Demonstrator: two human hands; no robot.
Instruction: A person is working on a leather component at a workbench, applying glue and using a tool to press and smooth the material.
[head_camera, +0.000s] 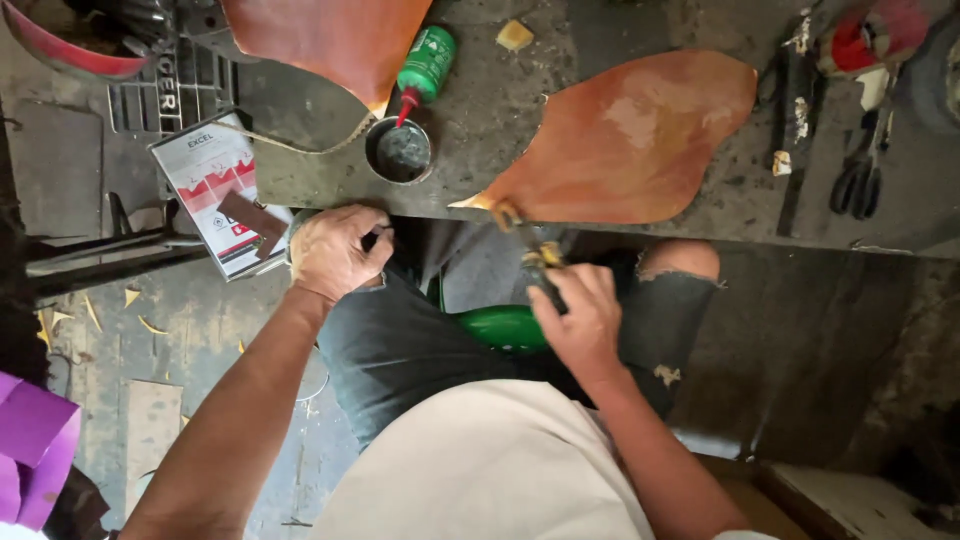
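Observation:
My left hand (335, 250) is closed around a small dark object at the near edge of the workbench (500, 120); what it is cannot be told. My right hand (578, 318) grips a glue-caked brush (535, 252) over my lap, its yellowish tip touching the near corner of a brown leather piece (630, 140) that lies flat on the bench. A small round tin (400, 152) of dark glue stands between the hands' reach, just beyond the left hand. A green squeeze bottle (425, 65) with a red nozzle leans over the tin.
A second brown leather piece (330, 40) lies at the back left. A white and red box (215, 190) hangs off the bench's left end. Scissors (858, 175) and tools lie at the right. A green stool (500, 325) shows between my knees.

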